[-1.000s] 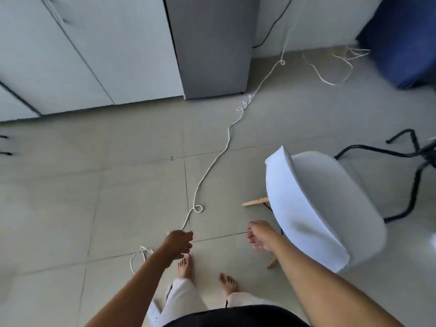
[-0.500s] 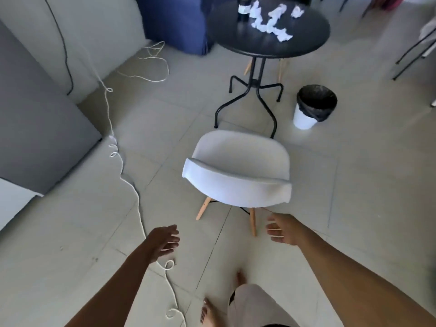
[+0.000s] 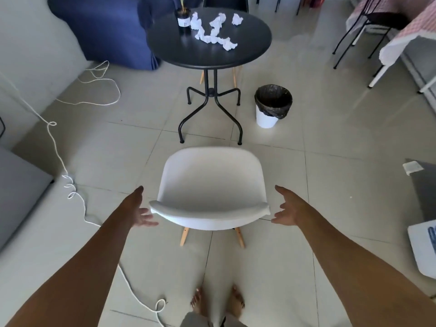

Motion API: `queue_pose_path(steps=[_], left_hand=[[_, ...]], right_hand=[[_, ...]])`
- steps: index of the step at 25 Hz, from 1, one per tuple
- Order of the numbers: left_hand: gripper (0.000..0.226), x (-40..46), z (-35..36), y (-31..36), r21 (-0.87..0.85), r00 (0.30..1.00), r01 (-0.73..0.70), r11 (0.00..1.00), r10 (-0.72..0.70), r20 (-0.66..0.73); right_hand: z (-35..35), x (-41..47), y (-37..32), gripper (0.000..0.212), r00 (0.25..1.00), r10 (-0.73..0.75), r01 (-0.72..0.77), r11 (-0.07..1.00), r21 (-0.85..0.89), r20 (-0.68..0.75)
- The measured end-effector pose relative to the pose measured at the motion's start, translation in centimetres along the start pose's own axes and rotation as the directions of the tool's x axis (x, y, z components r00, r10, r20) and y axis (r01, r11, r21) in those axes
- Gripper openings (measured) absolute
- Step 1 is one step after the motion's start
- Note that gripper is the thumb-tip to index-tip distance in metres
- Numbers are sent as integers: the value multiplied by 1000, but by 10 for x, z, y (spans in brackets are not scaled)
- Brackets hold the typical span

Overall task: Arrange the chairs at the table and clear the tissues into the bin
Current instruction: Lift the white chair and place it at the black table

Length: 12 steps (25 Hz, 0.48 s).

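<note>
A white shell chair (image 3: 210,185) on wooden legs stands in front of me, its back toward me and its seat facing a round black table (image 3: 247,43). Several crumpled white tissues (image 3: 213,31) lie on the tabletop beside a small potted plant (image 3: 183,17). A white bin (image 3: 272,106) with a black liner stands on the floor right of the table legs. My left hand (image 3: 139,211) is open just beside the left end of the chair back. My right hand (image 3: 286,210) is open just beside the right end. Neither hand grips the chair.
A white cord (image 3: 68,180) trails across the tiled floor on the left and passes near my bare feet (image 3: 217,302). A blue sofa (image 3: 101,27) sits behind the table. A second chair's wooden legs (image 3: 201,77) show beyond the table. Black-framed furniture (image 3: 368,27) stands at far right.
The view has swung from the wall and cabinets round to the table. Both hands have risen and spread to either end of the chair back.
</note>
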<state>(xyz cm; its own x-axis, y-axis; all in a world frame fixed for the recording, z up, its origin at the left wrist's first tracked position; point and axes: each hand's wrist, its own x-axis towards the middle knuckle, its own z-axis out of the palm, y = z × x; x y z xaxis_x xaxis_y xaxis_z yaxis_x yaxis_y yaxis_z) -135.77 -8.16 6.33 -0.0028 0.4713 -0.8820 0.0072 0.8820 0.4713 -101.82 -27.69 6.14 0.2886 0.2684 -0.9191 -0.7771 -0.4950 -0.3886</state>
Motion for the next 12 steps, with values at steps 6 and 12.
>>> queue_pose_path(steps=[6,12], left_hand=[[36,13,21,4,198,973,172,965,-198,116],[11,11,26,4,314,986,146,938,-165,33]], right_hand=[[24,10,12,73,988,111,-94,985,-147,110],[37,4,19,41,992,104,-106,994,22,72]])
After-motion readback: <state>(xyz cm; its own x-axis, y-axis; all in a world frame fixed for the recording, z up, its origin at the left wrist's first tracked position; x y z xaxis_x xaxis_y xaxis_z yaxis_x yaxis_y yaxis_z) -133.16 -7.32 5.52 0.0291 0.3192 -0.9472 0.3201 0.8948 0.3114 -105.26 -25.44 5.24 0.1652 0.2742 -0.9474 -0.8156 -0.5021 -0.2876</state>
